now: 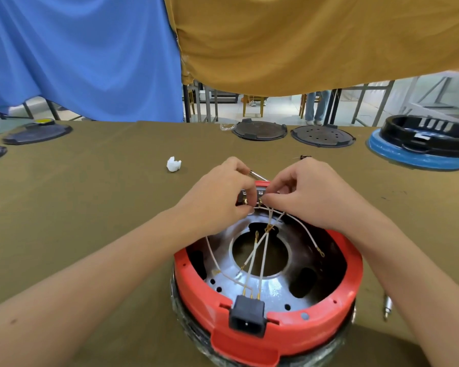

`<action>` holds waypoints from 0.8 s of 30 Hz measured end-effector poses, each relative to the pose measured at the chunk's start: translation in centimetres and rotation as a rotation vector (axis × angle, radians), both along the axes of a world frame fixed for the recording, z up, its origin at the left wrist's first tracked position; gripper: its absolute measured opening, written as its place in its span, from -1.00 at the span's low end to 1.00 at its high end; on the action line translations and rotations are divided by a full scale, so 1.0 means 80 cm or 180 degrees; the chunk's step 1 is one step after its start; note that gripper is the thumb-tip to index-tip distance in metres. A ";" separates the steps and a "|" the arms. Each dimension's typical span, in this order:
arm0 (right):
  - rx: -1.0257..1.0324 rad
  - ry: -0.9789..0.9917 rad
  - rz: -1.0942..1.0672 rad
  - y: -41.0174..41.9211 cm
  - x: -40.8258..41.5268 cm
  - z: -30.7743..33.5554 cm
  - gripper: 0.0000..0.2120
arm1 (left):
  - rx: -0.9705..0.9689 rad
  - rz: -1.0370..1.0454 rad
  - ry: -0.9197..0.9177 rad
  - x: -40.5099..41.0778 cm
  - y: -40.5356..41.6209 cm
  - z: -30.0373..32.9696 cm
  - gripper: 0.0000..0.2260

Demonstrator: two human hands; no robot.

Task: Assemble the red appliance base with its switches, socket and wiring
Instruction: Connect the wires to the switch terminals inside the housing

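Note:
The red appliance base (337,305) lies upside down in front of me, its metal inner plate (273,287) showing. A black power socket (247,316) sits in its near rim. White wires (257,250) with brass terminals run from the socket to the switch block (260,193) at the far rim. My left hand (217,197) grips the switch block and also holds a thin metal tool (259,176) that pokes out behind its fingers. My right hand (308,192) pinches a wire end at the switch terminals. The switches are mostly hidden by my fingers.
A crumpled white scrap (173,164) lies on the olive cloth at the left. Black round plates (260,130) (322,136) and a black-and-blue base (421,144) stand at the back. A screwdriver bit (387,305) lies right of the base. Dark plates (37,133) sit far left.

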State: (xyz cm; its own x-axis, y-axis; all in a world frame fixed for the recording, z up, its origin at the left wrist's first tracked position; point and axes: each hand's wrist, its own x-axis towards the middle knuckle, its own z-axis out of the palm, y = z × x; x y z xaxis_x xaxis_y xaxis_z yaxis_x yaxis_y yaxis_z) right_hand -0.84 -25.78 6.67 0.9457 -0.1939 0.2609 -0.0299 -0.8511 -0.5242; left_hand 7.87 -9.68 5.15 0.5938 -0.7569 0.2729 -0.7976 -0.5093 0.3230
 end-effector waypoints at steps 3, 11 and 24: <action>-0.0234 0.0103 0.0052 0.005 0.002 -0.001 -0.88 | -0.0136 0.0068 -0.0026 0.002 -0.001 0.002 -0.89; -0.0532 0.0073 0.0016 0.007 0.002 -0.003 -0.87 | 0.0074 0.0073 -0.0023 0.003 -0.003 0.002 -0.97; -0.0328 0.0147 0.0136 0.005 0.005 -0.003 -0.90 | 0.0106 0.0025 0.0027 0.003 -0.002 0.004 -0.96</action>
State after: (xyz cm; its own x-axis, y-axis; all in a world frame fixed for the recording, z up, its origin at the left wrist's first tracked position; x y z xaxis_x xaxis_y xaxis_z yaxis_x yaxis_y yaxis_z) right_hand -0.44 -25.41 6.40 0.9640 -0.1276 0.2333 -0.0146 -0.9014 -0.4326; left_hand 8.09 -9.81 5.46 0.6019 -0.7608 0.2424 -0.7909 -0.5262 0.3124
